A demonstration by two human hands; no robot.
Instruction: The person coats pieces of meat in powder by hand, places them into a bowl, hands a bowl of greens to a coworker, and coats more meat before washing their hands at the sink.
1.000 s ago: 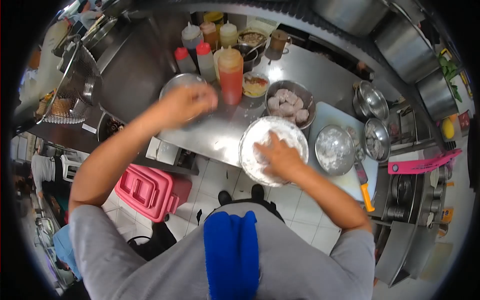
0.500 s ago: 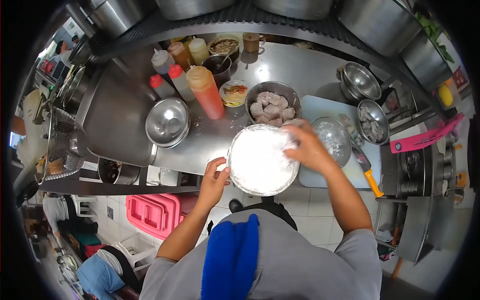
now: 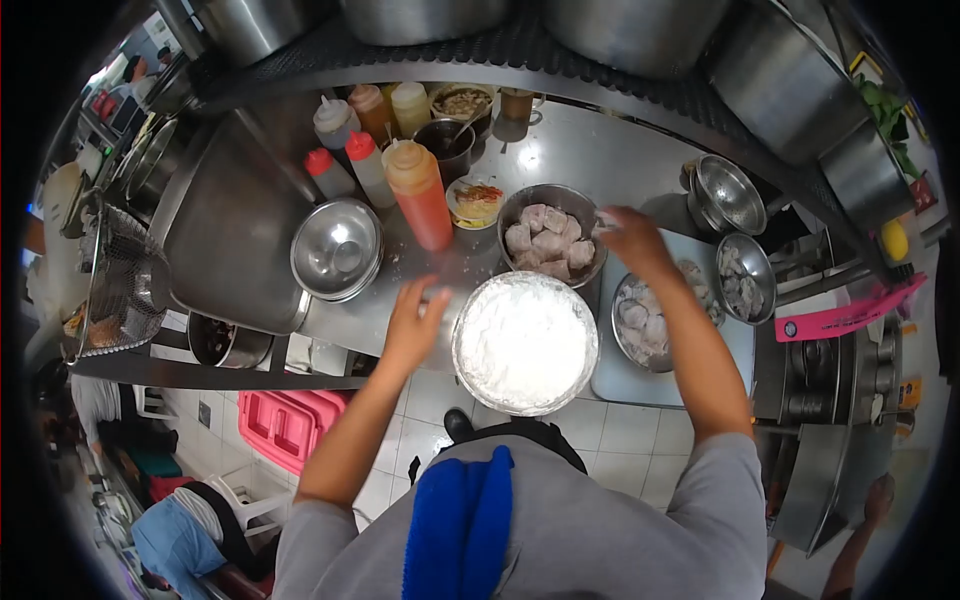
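Note:
My right hand [image 3: 636, 244] is curled at the right rim of a steel bowl of raw, pinkish meat pieces [image 3: 548, 240]. Something whitish shows at its fingertips, too blurred to name. My left hand [image 3: 412, 322] hovers left of a round bowl of white flour [image 3: 525, 343], fingers apart and holding nothing. That flour bowl sits at the counter's front edge, just below the meat bowl. Partly behind my right forearm, another steel bowl [image 3: 622, 345] holds flour-coated pieces on a white cutting board [image 3: 620, 385].
Squeeze bottles [image 3: 420, 200] and a small plate of garnish [image 3: 472, 207] stand behind. Stacked steel bowls [image 3: 336, 250] are at left, and a small bowl of pieces [image 3: 757, 290] at right. Overhead runs a shelf [image 3: 480, 75] with pots. A pink lidded bin [image 3: 285, 425] is on the floor.
My right hand has left the flour bowl and moved up to the meat bowl's rim. My left hand has let go of the flour bowl's side and lifted away.

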